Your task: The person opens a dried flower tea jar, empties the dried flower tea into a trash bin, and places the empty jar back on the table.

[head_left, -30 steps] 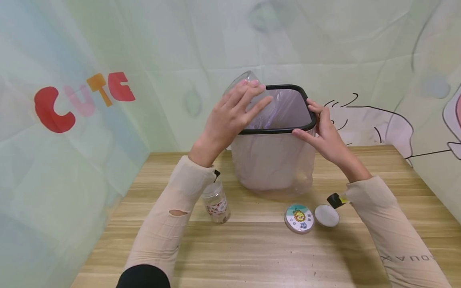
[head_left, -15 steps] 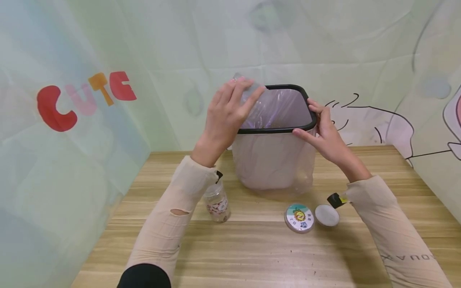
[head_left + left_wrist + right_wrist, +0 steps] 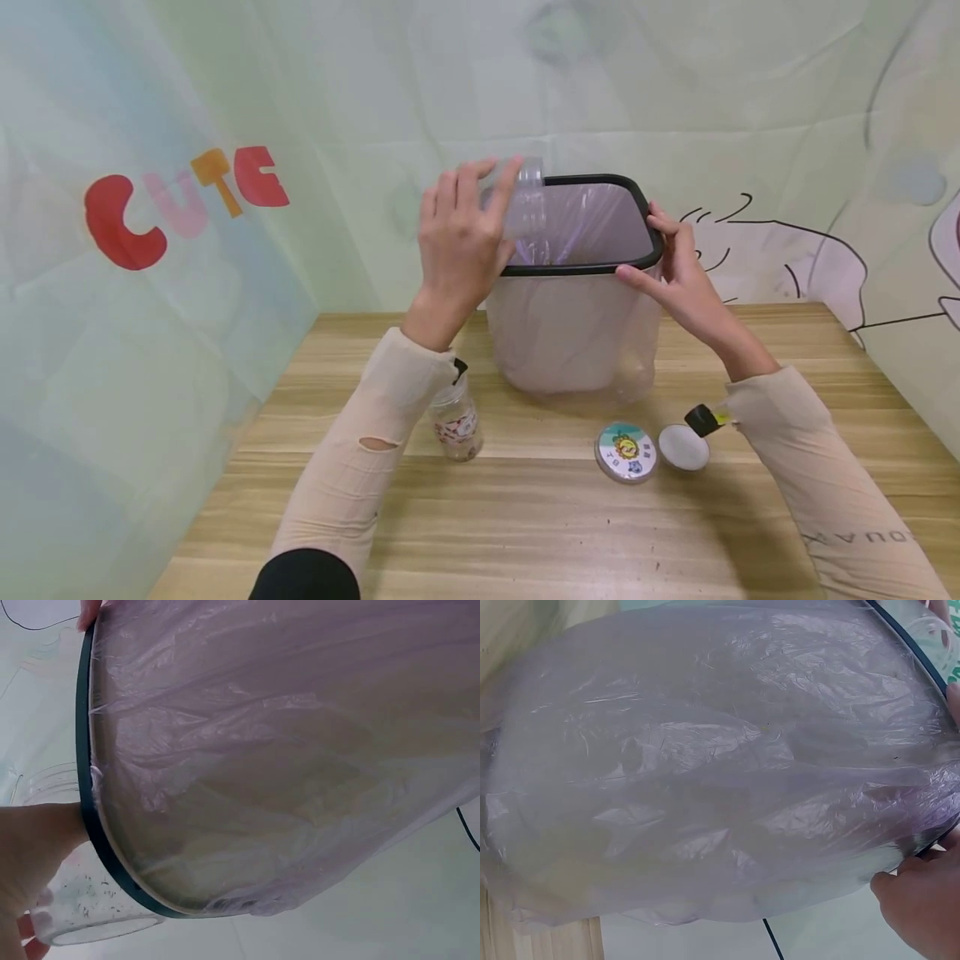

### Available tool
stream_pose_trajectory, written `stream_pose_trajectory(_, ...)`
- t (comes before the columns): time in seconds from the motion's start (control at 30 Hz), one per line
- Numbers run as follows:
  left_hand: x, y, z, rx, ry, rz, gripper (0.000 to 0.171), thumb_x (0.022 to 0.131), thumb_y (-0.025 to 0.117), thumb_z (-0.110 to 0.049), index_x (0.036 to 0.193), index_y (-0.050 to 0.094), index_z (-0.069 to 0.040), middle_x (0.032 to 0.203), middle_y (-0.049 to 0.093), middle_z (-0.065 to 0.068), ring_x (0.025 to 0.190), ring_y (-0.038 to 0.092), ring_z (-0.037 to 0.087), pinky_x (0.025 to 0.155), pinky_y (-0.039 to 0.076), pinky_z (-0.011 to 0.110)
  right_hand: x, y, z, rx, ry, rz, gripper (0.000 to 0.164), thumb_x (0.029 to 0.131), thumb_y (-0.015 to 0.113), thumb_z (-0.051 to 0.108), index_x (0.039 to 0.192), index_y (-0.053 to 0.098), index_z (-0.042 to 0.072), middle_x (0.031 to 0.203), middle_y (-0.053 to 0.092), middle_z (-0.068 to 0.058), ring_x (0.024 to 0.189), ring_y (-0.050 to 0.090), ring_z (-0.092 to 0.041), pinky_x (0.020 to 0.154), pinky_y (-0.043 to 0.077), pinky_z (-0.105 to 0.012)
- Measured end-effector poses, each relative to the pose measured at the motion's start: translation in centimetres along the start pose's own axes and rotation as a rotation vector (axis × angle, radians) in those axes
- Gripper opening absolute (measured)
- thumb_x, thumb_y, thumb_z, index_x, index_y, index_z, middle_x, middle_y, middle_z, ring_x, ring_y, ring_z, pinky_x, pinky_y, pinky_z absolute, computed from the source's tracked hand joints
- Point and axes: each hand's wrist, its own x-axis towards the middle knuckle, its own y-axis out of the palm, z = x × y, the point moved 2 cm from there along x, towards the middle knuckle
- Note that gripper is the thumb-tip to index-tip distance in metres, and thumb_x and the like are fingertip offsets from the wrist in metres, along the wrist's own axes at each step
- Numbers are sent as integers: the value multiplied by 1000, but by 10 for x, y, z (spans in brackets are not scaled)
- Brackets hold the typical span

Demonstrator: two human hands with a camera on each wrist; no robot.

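Note:
My left hand [image 3: 459,237] grips a clear plastic jar [image 3: 527,196], tipped on its side over the left rim of a trash bin [image 3: 573,333]. Small dark specks cling inside the jar [image 3: 94,889] in the left wrist view. The bin is pale, lined with a thin translucent bag [image 3: 247,750], and has a black rim ring. With thumb in front and fingers behind, my right hand [image 3: 678,283] holds the rim at its right corner. The bin's bottom inside is hidden from the head view.
A second clear jar [image 3: 456,425] with a printed label stands left of the bin, partly behind my left sleeve. Two round lids lie in front of the bin: a printed lid [image 3: 626,452] and a plain white lid [image 3: 683,447]. A printed cloth backdrop [image 3: 360,100] encloses the wooden table [image 3: 525,525].
The jar in my left hand has turned from tilted up to lying sideways, its mouth toward the bin, as the wrist rotated. My right hand stays on the rim.

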Motion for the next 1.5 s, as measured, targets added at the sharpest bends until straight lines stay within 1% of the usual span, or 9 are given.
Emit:
stream_pose_trajectory(0.1,-1,-3,0,-9,-43,19,80,65,92,-29,137,60,-16,122,59,12,99,54,32,78,46,41,-3,0,0,30,-2,10,81,93,70,11,153,15,7,167,-2,-1,151,7,-14,121,12,-32)
stream_pose_trajectory(0.23,-2,-8,-1,-10,-90,17,85,64,91,-45,136,59,-14,120,59,12,95,54,33,77,49,41,-10,1,-3,39,11,-6,89,92,71,8,157,10,13,166,4,-4,151,10,-16,120,14,-30)
stream_pose_trajectory(0.37,-1,-17,-4,2,-144,-20,86,62,88,-53,132,60,-12,114,61,11,92,57,32,74,51,39,-19,-1,-7,27,51,-54,94,91,72,10,158,6,17,165,7,-5,151,11,-18,120,17,-31)
stream_pose_trajectory(0.53,-1,-30,-9,-26,-216,-42,89,61,84,-62,130,61,-11,104,61,10,87,57,28,66,52,36,-29,-2,-11,86,80,-97,92,91,72,5,157,10,14,166,4,-6,151,11,-22,117,22,-32)
stream_pose_trajectory(0.67,-3,-37,-13,-69,-247,-62,88,65,77,-67,129,62,-9,98,59,11,83,56,27,60,51,36,-40,-2,-14,128,88,-98,89,91,70,1,157,10,12,166,6,-8,151,13,-23,114,27,-29)
stream_pose_trajectory(0.87,-12,-47,-23,-157,-264,-68,85,71,68,-69,126,60,-4,94,58,12,79,53,27,54,50,36,-56,-3,-18,194,64,-79,85,92,66,-5,155,11,6,165,7,-14,151,12,-25,113,28,-26)
stream_pose_trajectory(1.07,-25,-54,-34,-234,-240,-35,89,71,69,-69,125,59,1,91,59,13,75,52,27,49,48,33,-69,-3,-20,220,55,-65,81,91,64,-11,154,13,2,164,10,-18,151,11,-29,111,29,-24)
stream_pose_trajectory(1.3,-49,-61,-45,-355,-231,-1,88,68,76,-64,120,60,5,93,63,14,78,56,27,61,53,33,-83,-3,-27,212,85,-61,79,93,63,-9,154,14,-1,163,9,-20,150,11,-31,111,30,-24)
stream_pose_trajectory(1.5,-70,-64,-57,-474,-272,69,88,64,82,-60,123,58,2,104,65,12,89,60,26,71,55,34,-92,-6,-33,233,86,-76,77,93,61,-10,152,12,-5,161,9,-24,150,10,-32,111,30,-24)
